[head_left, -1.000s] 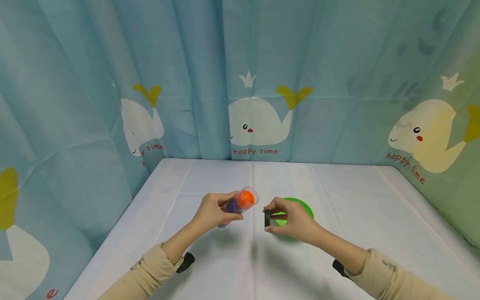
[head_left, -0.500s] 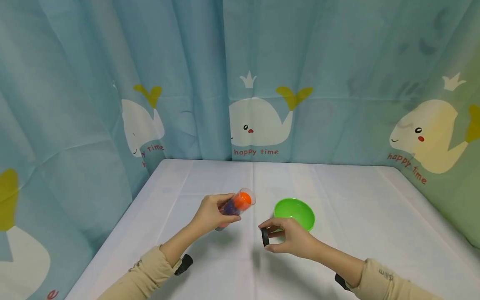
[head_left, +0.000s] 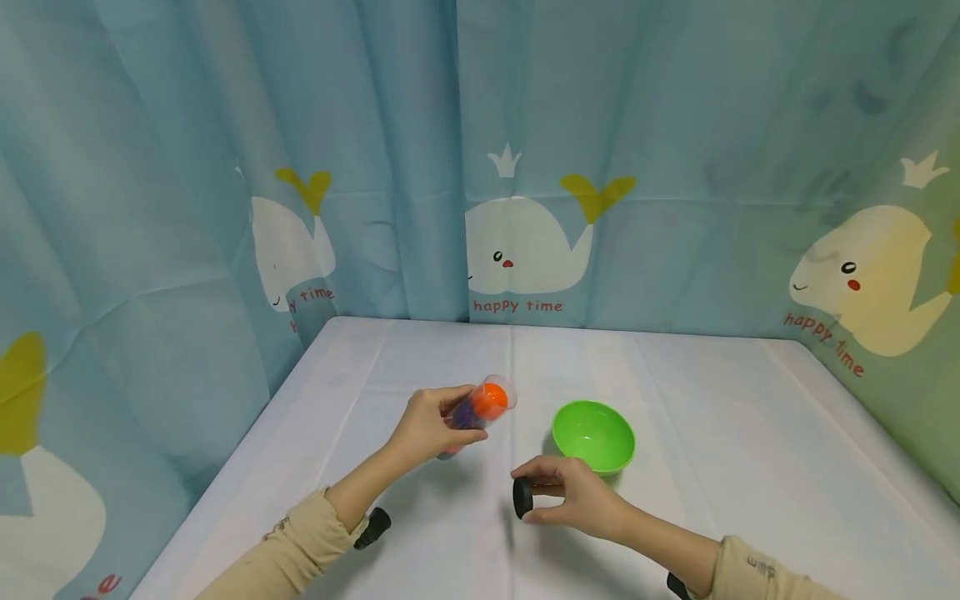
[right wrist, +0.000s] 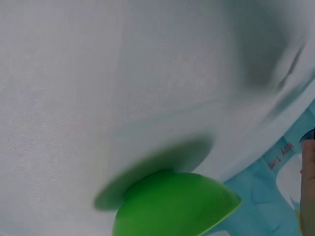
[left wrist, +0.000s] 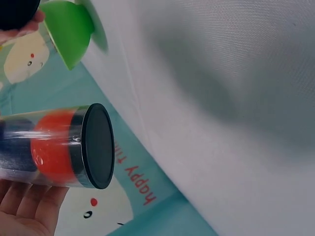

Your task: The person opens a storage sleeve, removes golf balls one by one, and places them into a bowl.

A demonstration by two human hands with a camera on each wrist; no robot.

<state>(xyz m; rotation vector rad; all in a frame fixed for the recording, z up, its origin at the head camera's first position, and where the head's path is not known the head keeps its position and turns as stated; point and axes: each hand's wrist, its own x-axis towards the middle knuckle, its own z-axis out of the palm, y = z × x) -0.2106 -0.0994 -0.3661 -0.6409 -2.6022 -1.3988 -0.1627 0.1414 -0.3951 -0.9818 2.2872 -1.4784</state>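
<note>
My left hand (head_left: 426, 423) grips a clear plastic cylinder (head_left: 467, 414), tilted with its uncovered end up and to the right. Near that end sits an orange ball (head_left: 491, 401); a dark blue ball (left wrist: 17, 150) and a red-orange ball (left wrist: 53, 146) lie deeper. A black cap (left wrist: 98, 146) covers the lower end, seen in the left wrist view. My right hand (head_left: 581, 500) pinches a round black lid (head_left: 522, 497) by its edges, apart from the cylinder and just in front of the green bowl (head_left: 593, 437).
The bowl stands upright on the white-covered table (head_left: 720, 433), right of the middle. Blue curtains (head_left: 397, 150) printed with whales hang behind the table and along its sides. Both wrists wear black devices; the left device (head_left: 372, 527) shows under the sleeve.
My right hand has moved nearer to me and slightly left with the lid, uncovering the bowl in the head view. My left hand stays nearly in place with the cylinder.
</note>
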